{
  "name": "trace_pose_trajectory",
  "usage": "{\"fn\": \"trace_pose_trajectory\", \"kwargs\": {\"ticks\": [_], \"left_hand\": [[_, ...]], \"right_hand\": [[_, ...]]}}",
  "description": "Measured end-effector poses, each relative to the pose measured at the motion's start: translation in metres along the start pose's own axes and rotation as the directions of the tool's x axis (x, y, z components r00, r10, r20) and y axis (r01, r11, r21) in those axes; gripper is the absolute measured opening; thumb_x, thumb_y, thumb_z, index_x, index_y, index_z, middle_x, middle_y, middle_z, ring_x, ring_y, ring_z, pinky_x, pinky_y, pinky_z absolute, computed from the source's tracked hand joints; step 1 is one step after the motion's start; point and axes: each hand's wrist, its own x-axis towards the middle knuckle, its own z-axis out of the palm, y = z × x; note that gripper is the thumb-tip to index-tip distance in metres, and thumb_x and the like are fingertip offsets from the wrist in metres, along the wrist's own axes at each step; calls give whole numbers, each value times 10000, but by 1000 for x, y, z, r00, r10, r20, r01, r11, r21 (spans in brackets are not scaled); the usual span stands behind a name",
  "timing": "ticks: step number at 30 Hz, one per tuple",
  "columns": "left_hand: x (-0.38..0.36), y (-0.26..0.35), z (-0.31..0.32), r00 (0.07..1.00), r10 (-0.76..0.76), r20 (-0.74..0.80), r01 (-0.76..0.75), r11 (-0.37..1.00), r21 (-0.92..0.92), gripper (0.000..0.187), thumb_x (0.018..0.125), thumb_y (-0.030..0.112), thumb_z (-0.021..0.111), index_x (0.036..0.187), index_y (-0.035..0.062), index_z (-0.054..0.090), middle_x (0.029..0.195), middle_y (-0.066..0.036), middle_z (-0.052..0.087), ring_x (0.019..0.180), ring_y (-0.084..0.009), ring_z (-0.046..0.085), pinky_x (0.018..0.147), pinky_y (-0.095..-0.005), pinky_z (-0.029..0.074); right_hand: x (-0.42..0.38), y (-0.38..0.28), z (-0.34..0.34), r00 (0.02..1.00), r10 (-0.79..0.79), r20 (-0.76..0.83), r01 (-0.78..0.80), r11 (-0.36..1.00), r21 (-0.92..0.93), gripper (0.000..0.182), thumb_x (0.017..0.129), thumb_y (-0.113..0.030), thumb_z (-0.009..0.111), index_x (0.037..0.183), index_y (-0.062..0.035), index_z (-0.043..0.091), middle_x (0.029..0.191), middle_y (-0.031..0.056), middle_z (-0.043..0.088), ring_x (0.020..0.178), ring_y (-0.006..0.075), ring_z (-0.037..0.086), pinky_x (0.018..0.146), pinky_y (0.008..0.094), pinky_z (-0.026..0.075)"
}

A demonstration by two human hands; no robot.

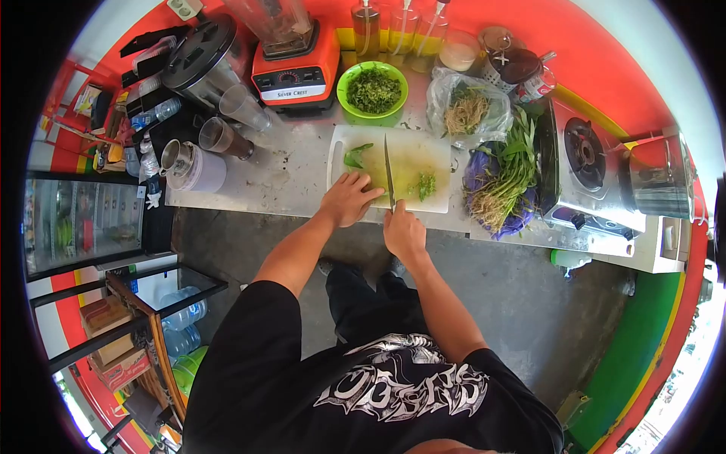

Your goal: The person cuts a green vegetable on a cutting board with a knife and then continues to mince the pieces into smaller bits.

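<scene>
My right hand (405, 233) is closed around the handle of a kitchen knife (389, 168). Its long blade points away from me across a pale cutting board (435, 155). To the left of the blade, my left hand (350, 198) rests on the near left part of the board, fingers spread and thumb toward the knife. Just beyond those fingertips lies a piece of green leaf (358, 155), apart from the blade. A small heap of chopped greens (426, 184) sits right of the knife. Anything under my left palm is hidden.
Behind the board stands a green bowl (345, 97) of chopped greens. A plastic bag (437, 98) with rooted stalks and a bunch of leafy herbs (514, 163) lie at the right, before a gas stove (560, 125). A red blender (295, 72) and plastic cups (215, 136) stand left.
</scene>
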Motion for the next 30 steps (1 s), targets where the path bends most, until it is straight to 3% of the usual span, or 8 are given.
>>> {"fn": "trace_pose_trajectory", "kwargs": {"ticks": [10, 15, 25, 30], "left_hand": [[1, 1, -4, 1000, 6, -7, -6, 1000, -18, 398, 845, 143, 703, 1221, 245, 627, 1095, -78, 518, 1032, -298, 519, 893, -425, 443], [1, 0, -3, 1000, 2, 6, -2, 1000, 3, 409, 851, 154, 701, 1240, 253, 627, 1103, -80, 516, 1037, -300, 518, 902, -424, 443], [0, 2, -4, 1000, 0, -18, 0, 1000, 29, 391, 860, 151, 687, 1236, 244, 633, 1084, -80, 505, 1022, -296, 511, 902, -414, 435], [0, -1, -2, 997, -30, 70, 29, 1000, 8, 408, 887, 179, 673, 1282, 264, 613, 1131, -71, 513, 1088, -286, 510, 942, -415, 432]], "right_hand": [[-3, -2, 7, 999, -14, -45, 9, 994, -106, 257, 1010, -281, 556, 1044, -28, 518, 789, 206, 727, 741, 420, 730, 669, 505, 589], [-1, -8, 11, 1000, 1, -28, -6, 984, -180, 184, 960, -173, 569, 1051, -21, 518, 812, 183, 740, 787, 382, 748, 692, 471, 601], [4, -14, -7, 996, -21, 83, 35, 984, -175, 246, 905, -122, 599, 1087, 14, 505, 896, 212, 741, 841, 386, 748, 736, 469, 605], [16, -12, 5, 1000, -20, 22, 22, 990, -141, 251, 904, -144, 609, 1069, 13, 504, 870, 217, 736, 831, 383, 749, 728, 473, 606]]}}
